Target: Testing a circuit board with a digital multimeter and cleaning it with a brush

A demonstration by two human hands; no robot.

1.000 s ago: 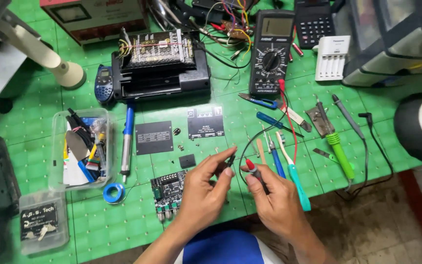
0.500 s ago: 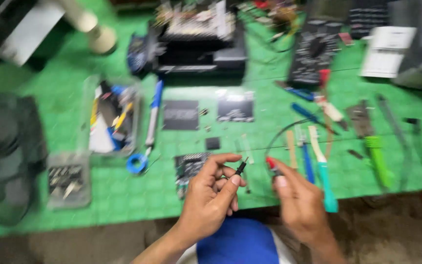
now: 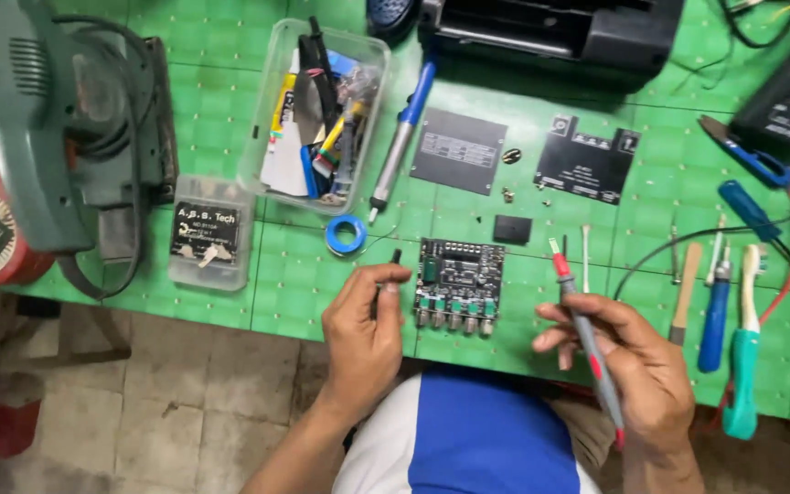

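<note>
Flanking the circuit board [image 3: 457, 284]: left hand [image 3: 365, 334] closed on black probe [image 3: 386, 274] just left of it, right hand [image 3: 637, 366] pinched red probe [image 3: 582, 334] right of it.

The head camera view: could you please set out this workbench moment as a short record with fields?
Surface: green cutting mat
Left hand: holds a black test probe, tip pointing up
Right hand: holds a red test probe, tip pointing up
Between the hands: black circuit board with a row of knobs along its near edge, neither probe touching it
Left of the board: blue tape roll, clear plastic tub of small tools
Right of the board: blue-handled screwdriver, teal toothbrush
</note>
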